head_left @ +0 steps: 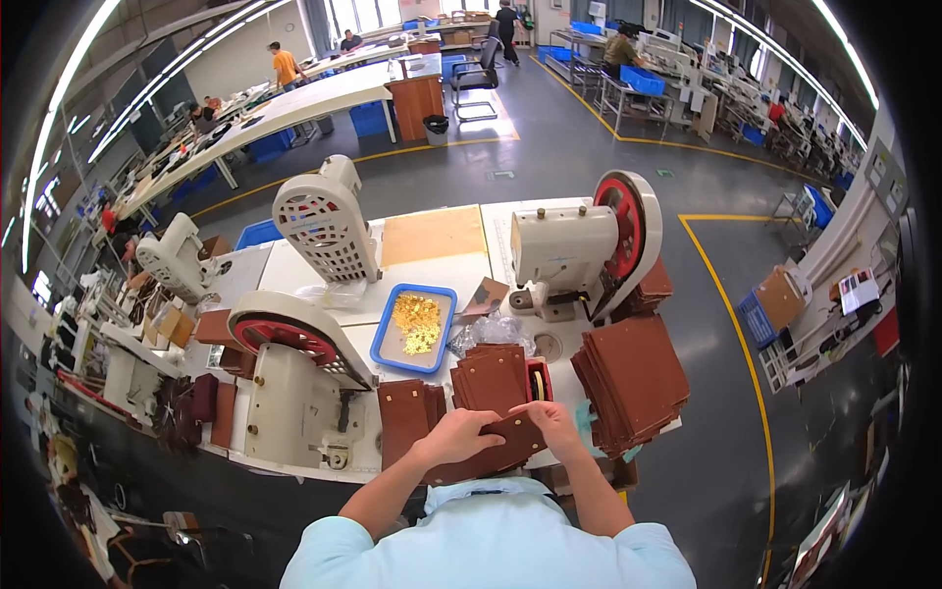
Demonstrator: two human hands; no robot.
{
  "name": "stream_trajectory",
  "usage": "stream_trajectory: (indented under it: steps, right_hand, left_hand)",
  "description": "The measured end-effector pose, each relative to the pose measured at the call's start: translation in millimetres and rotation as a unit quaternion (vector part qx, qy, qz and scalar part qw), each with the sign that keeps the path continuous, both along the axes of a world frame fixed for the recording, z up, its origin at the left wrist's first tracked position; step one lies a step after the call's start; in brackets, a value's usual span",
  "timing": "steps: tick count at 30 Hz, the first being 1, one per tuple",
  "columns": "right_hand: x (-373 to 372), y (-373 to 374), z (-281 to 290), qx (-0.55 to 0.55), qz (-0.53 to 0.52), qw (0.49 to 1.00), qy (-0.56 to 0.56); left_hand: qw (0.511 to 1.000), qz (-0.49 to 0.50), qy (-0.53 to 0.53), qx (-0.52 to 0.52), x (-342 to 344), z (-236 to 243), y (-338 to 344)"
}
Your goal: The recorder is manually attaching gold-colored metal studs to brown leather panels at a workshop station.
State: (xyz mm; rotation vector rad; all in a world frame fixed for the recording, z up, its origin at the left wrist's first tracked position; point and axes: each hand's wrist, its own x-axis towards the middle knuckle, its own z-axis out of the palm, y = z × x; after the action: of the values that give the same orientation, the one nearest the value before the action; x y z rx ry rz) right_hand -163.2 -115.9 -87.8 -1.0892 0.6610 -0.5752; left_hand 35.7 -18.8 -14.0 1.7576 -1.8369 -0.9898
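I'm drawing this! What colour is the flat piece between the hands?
The flat piece is reddish brown, best seen in the head view.

- Bright, even indoor light fills the workroom, with soft shadows.
- Long white ceiling tubes (61, 88) glow, bleached, along the upper left and upper right of the frame.
- Tall pale windows (363, 14) at the top are washed out.
- The smooth grey floor (726, 182) carries a pale sheen, upper right of centre.
- Small shiny golden pieces (417, 324) glint at the centre.
- The left hand (459, 437) and right hand (551, 427) look fairly sharp.
- Fisheye distortion bends the yellow floor line (752, 373) at right; lower-left clutter smears into black corners.
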Motion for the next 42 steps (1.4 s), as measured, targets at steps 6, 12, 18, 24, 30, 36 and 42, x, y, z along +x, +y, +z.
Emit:
stream_trajectory:
  steps: [6,12,18,24,30,36,42]
  right_hand:
    - [-54.5,-63.0,-151.4,-0.414,-0.137,0.760,0.482]
    - [-38.7,-49.6,-155.7,-0.053,0.013,0.914,0.401]
    - [-38.1,-46.2,-154.3,-0.009,-0.049,0.930,0.365]
    - [-35.6,-25.7,-153.4,0.166,-0.177,0.948,0.205]
    - [-37.1,-5.1,-177.4,0.116,-0.259,0.946,0.156]
    - [-27.9,-4.8,-181.5,0.066,-0.238,0.950,0.189]
    - [-39.7,1.1,-182.4,0.044,-0.251,0.941,0.223]
  left_hand:
    - [0.991,0.077,0.099,-0.037,0.6,8.3,16.5]
    - [0.976,0.133,0.152,-0.076,4.1,0.0,25.5]
    - [0.961,0.168,0.202,-0.093,4.7,5.6,24.1]
    - [0.960,0.174,0.199,-0.093,8.7,2.9,26.2]
    - [0.961,0.174,0.192,-0.094,11.7,3.1,24.0]
    - [0.956,0.171,0.212,-0.106,9.0,1.3,23.8]
    - [0.963,0.136,0.191,-0.131,8.1,2.9,20.9]
